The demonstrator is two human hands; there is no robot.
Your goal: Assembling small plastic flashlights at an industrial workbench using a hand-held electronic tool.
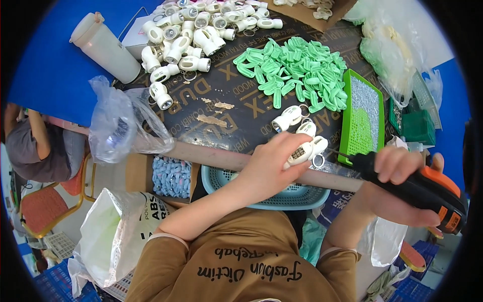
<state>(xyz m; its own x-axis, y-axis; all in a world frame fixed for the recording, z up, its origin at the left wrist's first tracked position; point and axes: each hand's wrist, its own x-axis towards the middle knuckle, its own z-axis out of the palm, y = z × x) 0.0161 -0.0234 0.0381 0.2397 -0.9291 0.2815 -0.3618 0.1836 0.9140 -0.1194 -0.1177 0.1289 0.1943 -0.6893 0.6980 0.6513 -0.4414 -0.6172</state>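
Note:
Near the table's front edge, my left hand (269,163) is closed on a white mini flashlight (300,153), its fingers over the body. Two similar flashlights (288,119) lie just beyond my fingers, and a metal key ring (318,161) shows beside the hand. My right hand (395,189) is wrapped around a black and orange electric screwdriver (435,199). Its thin bit points left toward the flashlight; whether the tip touches it I cannot tell. A heap of green plastic pieces (294,70) lies farther back. To its right sits a green tray (346,118) of small silvery parts.
Many white flashlights (201,32) are piled at the back left, near a cloudy plastic jar (103,48) and a clear bag (121,121). A blue basket (307,201) sits under the table edge, beside a box of blue pieces (171,176). Another person (43,146) sits at left.

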